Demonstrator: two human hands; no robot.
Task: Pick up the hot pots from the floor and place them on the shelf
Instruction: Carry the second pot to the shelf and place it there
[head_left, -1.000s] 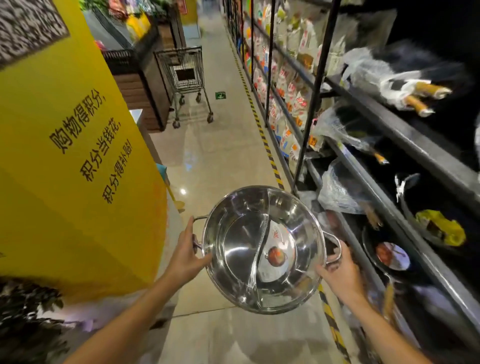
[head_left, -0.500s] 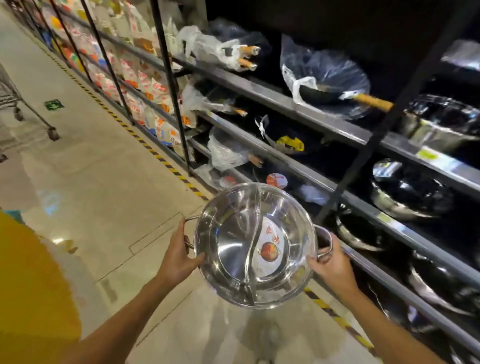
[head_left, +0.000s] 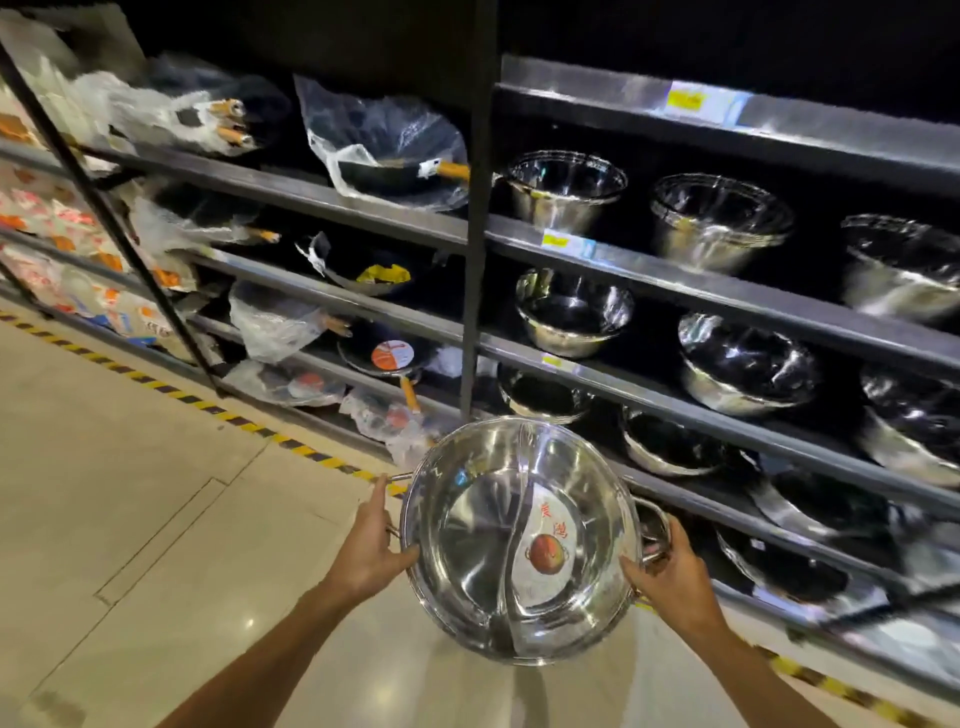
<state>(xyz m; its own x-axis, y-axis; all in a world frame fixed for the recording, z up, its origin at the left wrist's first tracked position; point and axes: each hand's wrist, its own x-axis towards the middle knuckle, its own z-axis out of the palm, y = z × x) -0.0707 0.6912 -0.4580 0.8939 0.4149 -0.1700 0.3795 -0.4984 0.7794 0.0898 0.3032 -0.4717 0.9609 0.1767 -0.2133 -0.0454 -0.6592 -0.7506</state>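
We carry the divided hot pot (head_left: 522, 540) off the floor, left hand (head_left: 371, 545) and right hand (head_left: 670, 574) closed on its handles, next finding what seems a free shelf (head_left: 675, 395) spot

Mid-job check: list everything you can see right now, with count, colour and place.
hot pot: one, shiny steel, divided, sticker inside, held over the floor before the shelf
shelf: one rack, dark metal, several tiers, right
steel bowls: many, silver, right bays
bagged pans: several, black, wooden handles, left bay
packets: many, white and orange, far left
floor: beige tile, yellow-black stripe
left hand: on left handle
right hand: on right handle
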